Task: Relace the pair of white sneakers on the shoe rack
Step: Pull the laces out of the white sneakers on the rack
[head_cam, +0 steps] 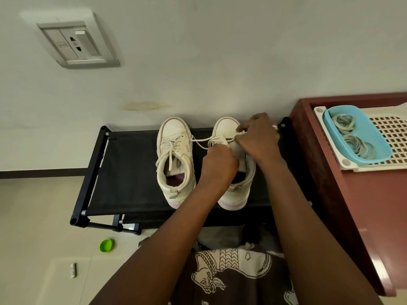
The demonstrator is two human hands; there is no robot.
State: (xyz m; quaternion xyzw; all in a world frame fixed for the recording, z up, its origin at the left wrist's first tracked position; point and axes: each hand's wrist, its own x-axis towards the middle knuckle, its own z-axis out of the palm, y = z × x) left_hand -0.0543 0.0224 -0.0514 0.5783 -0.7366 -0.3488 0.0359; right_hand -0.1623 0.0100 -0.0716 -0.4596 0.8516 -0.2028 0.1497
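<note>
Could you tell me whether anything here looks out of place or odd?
A green cap and a small white cylinder lie loose on the floor by the shoe rack, and a yellowish stain marks the wall above it. A lace stretches from the right sneaker toward the left sneaker.
</note>
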